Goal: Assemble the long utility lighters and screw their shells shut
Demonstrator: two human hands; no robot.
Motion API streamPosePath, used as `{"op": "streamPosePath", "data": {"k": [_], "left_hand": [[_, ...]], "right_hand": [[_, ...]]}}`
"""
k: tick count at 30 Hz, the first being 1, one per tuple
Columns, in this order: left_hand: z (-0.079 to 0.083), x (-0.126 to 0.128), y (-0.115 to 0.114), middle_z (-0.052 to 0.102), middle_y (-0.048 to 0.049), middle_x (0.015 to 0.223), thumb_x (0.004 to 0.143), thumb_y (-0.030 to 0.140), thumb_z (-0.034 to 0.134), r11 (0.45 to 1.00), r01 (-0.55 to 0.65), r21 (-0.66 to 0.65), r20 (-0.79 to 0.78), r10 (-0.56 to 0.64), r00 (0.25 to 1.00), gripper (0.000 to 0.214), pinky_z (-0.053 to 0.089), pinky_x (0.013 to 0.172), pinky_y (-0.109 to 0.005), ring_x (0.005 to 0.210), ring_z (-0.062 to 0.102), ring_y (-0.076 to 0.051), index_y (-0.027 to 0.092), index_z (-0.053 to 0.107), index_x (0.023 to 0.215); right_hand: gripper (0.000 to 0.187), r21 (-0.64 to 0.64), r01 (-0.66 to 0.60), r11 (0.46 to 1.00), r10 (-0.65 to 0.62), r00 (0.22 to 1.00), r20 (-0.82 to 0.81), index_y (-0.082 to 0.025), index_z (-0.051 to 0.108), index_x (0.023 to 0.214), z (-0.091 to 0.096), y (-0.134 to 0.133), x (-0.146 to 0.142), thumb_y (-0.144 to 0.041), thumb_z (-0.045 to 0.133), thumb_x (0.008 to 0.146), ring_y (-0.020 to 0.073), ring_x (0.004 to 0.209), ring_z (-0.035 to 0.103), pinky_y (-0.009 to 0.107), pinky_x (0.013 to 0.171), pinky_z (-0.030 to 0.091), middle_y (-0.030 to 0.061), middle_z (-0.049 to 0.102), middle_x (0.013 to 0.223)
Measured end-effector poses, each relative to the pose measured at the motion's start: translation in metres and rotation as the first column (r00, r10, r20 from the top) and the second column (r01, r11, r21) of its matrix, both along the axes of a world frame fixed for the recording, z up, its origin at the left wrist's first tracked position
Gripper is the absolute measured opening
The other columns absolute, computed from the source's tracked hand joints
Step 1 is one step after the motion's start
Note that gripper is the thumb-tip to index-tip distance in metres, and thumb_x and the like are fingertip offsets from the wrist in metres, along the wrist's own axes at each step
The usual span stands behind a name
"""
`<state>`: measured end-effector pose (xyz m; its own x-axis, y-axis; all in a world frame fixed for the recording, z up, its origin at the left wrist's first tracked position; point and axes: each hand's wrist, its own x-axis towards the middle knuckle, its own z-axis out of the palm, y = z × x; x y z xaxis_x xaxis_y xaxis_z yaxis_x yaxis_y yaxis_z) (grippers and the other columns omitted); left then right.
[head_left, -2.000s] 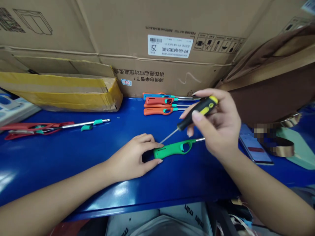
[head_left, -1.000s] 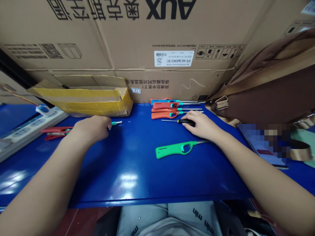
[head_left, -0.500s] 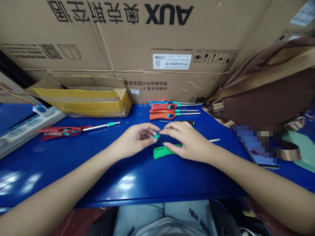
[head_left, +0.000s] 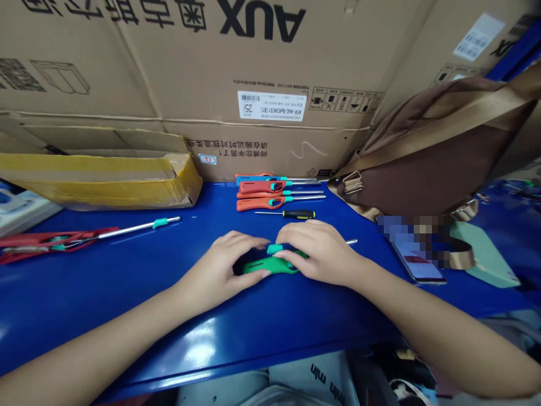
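A green gas lighter (head_left: 260, 267) lies on the blue table, its metal tip showing beyond my right hand. My left hand (head_left: 222, 268) curves around its handle end, thumb along the near edge and fingers apart above the far side; it does not look closed on the lighter. Between the thumb and fingers of my right hand (head_left: 319, 251) is a small teal piece (head_left: 275, 248), held just over the lighter. Left fingertips come close to this piece; whether they touch it I cannot tell. The right palm and fingers hide the lighter's middle.
Behind my hands lie a black-yellow screwdriver (head_left: 298, 214) and several red and blue lighters (head_left: 257, 203). An opened red lighter (head_left: 88, 237) is at left, near a yellow-taped carton (head_left: 105, 189). A brown bag (head_left: 422, 152), phone (head_left: 416, 256) and large cardboard box (head_left: 181, 73) stand around.
The teal piece has passed from my left fingers to my right hand. My left hand has come down around the lighter's handle end. The view has turned right; the lighter stays in place.
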<state>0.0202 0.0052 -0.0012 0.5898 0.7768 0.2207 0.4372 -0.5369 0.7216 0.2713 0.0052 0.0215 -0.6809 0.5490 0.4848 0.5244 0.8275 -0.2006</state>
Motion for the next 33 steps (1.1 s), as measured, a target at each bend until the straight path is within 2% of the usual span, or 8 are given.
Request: {"op": "streamPosePath", "data": {"k": [2, 4, 10, 14, 19, 23, 29, 33], "left_hand": [[-0.002, -0.003, 0.004, 0.074, -0.0065, 0.112, 0.096, 0.043, 0.07, 0.995, 0.034, 0.099, -0.133, -0.021, 0.991, 0.032, 0.052, 0.098, -0.044, 0.107, 0.066, -0.026, 0.024, 0.072, 0.122], [-0.002, -0.008, 0.009, 0.072, -0.0067, 0.111, 0.102, 0.042, 0.061, 0.995, 0.081, 0.059, -0.164, -0.071, 0.984, 0.032, 0.054, 0.093, -0.037, 0.103, 0.067, -0.023, 0.023, 0.071, 0.125], [0.018, -0.035, 0.018, 0.069, -0.0051, 0.118, 0.102, 0.039, 0.056, 0.991, 0.132, 0.027, -0.386, -0.112, 0.916, 0.028, 0.054, 0.091, -0.034, 0.103, 0.067, -0.022, 0.026, 0.069, 0.123], [0.021, -0.04, 0.018, 0.07, -0.0074, 0.114, 0.098, 0.04, 0.061, 0.949, 0.132, 0.286, -0.542, 0.047, 0.839, 0.029, 0.052, 0.089, -0.043, 0.103, 0.066, -0.029, 0.022, 0.069, 0.119], [0.008, -0.029, 0.017, 0.069, -0.0091, 0.115, 0.106, 0.043, 0.052, 0.906, 0.18, 0.384, -0.538, 0.061, 0.84, 0.035, 0.053, 0.086, -0.042, 0.102, 0.065, -0.029, 0.022, 0.065, 0.131], [0.008, -0.038, 0.022, 0.068, -0.0116, 0.115, 0.108, 0.036, 0.045, 0.906, 0.219, 0.363, -0.545, 0.015, 0.838, 0.033, 0.052, 0.089, -0.041, 0.1, 0.065, -0.028, 0.017, 0.065, 0.126], [0.021, -0.05, 0.022, 0.066, -0.0084, 0.1, 0.104, 0.033, 0.042, 0.977, 0.109, 0.181, -0.552, 0.01, 0.834, 0.026, 0.049, 0.072, -0.033, 0.081, 0.066, -0.023, 0.018, 0.063, 0.108], [0.023, -0.043, 0.021, 0.064, -0.0048, 0.088, 0.104, 0.041, 0.045, 0.994, 0.038, 0.103, -0.508, 0.02, 0.861, 0.027, 0.042, 0.064, -0.031, 0.069, 0.061, -0.02, 0.021, 0.059, 0.094]], "right_hand": [[0.013, -0.183, 0.041, 0.982, -0.069, 0.986, -0.149, -0.017, 0.068, 0.102, -0.003, 0.003, 0.001, -0.029, 0.064, 0.101, 0.0141, 0.075, 0.066, 0.03, 0.071, 0.049, 0.0037, 0.073, 0.096], [0.011, -0.357, 0.048, 0.933, -0.167, 0.936, -0.311, -0.018, 0.068, 0.097, -0.007, 0.005, 0.001, -0.029, 0.068, 0.096, 0.0117, 0.067, 0.061, 0.028, 0.066, 0.049, 0.0013, 0.069, 0.086], [0.03, -0.713, -0.057, 0.699, -0.45, 0.74, -0.5, -0.018, 0.069, 0.092, -0.011, 0.021, 0.006, -0.043, 0.081, 0.08, 0.0116, 0.055, 0.055, 0.027, 0.054, 0.045, -0.0028, 0.061, 0.065], [0.039, -0.726, -0.06, 0.686, -0.498, 0.688, -0.527, -0.019, 0.071, 0.093, -0.011, 0.029, 0.01, -0.052, 0.082, 0.077, 0.011, 0.058, 0.055, 0.028, 0.055, 0.048, 0.0012, 0.068, 0.077], [0.039, -0.735, -0.041, 0.677, -0.524, 0.675, -0.52, -0.018, 0.076, 0.096, -0.01, 0.031, 0.01, -0.053, 0.081, 0.078, 0.0106, 0.057, 0.053, 0.028, 0.053, 0.048, 0.002, 0.07, 0.079], [0.038, -0.724, -0.003, 0.69, -0.539, 0.665, -0.516, -0.018, 0.076, 0.093, -0.011, 0.039, 0.018, -0.051, 0.081, 0.076, 0.0109, 0.055, 0.051, 0.028, 0.053, 0.047, -0.0001, 0.067, 0.072], [0.032, -0.685, 0.082, 0.724, -0.584, 0.602, -0.545, -0.02, 0.072, 0.088, -0.017, 0.055, 0.031, -0.05, 0.077, 0.078, 0.0127, 0.064, 0.054, 0.029, 0.061, 0.046, -0.0003, 0.065, 0.075], [0.031, -0.707, 0.112, 0.698, -0.635, 0.553, -0.539, -0.02, 0.069, 0.087, -0.025, 0.061, 0.034, -0.048, 0.076, 0.077, 0.0121, 0.061, 0.049, 0.026, 0.055, 0.04, -0.0027, 0.059, 0.069]]}}
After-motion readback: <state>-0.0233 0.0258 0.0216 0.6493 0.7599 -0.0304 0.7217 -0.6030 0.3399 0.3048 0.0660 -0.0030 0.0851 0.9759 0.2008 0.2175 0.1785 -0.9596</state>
